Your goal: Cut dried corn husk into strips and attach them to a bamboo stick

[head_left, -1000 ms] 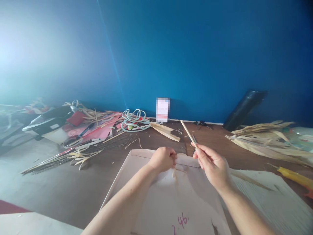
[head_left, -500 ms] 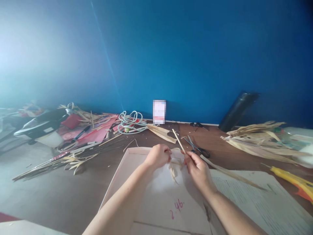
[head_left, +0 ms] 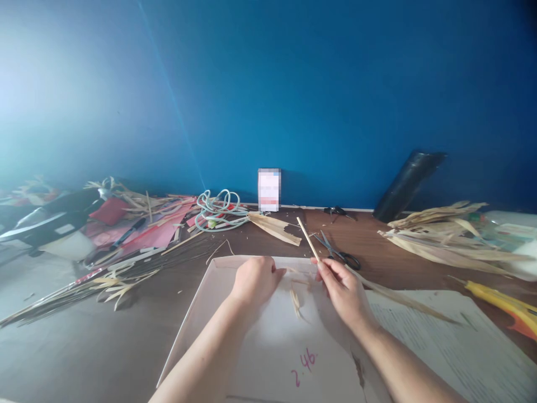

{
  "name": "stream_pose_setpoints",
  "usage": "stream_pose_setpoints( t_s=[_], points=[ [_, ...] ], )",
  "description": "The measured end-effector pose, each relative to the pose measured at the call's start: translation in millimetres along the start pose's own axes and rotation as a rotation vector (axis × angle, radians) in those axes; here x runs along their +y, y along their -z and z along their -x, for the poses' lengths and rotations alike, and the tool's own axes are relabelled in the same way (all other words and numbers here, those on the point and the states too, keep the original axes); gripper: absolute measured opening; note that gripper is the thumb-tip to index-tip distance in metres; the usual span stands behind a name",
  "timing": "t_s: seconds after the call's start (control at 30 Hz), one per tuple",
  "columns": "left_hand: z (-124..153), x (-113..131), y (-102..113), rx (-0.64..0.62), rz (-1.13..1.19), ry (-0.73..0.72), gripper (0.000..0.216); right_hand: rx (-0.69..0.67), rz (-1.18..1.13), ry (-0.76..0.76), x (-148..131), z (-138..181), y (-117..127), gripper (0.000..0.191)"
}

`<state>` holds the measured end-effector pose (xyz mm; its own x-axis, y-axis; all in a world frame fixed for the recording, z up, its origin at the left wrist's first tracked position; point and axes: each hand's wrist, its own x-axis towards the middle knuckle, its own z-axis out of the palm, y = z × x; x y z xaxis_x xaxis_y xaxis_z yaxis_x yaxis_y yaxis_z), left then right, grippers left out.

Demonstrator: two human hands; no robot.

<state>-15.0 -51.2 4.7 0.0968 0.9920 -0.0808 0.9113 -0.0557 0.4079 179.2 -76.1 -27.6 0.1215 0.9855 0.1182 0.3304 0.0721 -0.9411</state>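
Observation:
Pinched in my right hand (head_left: 342, 288) is a thin pale stick (head_left: 308, 238), its upper end slanting up and to the left. My left hand (head_left: 255, 280) is closed above the back of a shallow white box (head_left: 272, 347); what its fingers grip is hidden. Faint, blurred pale strands show between the hands, and below them hangs a small tuft of pale husk fibre (head_left: 295, 302). Black-handled scissors (head_left: 338, 252) lie just beyond my right hand. A long dried strip (head_left: 406, 299) is on the table to its right.
A coiled pale cable (head_left: 220, 210), a dried husk piece (head_left: 274, 228) and a phone-like screen (head_left: 269, 190) are by the blue wall. Red paper and thin sticks (head_left: 84, 291) lie left. Husks (head_left: 444, 235), a black roll (head_left: 406, 187), printed paper (head_left: 423, 330) and a yellow-orange tool (head_left: 501, 299) are right.
My left hand has moved left, away from my right hand, and its fingers are turned further from view. The right hand still holds the stick. The view has shifted slightly.

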Motion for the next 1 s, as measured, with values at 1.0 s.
stream_pose_setpoints(
  t_s=[1.0],
  points=[
    [-6.6, -0.9, 1.3, -0.347, 0.79, -0.053, 0.021, -0.109, -0.097, 0.004, -11.8, 3.5, 6.0, 0.039]
  ],
)
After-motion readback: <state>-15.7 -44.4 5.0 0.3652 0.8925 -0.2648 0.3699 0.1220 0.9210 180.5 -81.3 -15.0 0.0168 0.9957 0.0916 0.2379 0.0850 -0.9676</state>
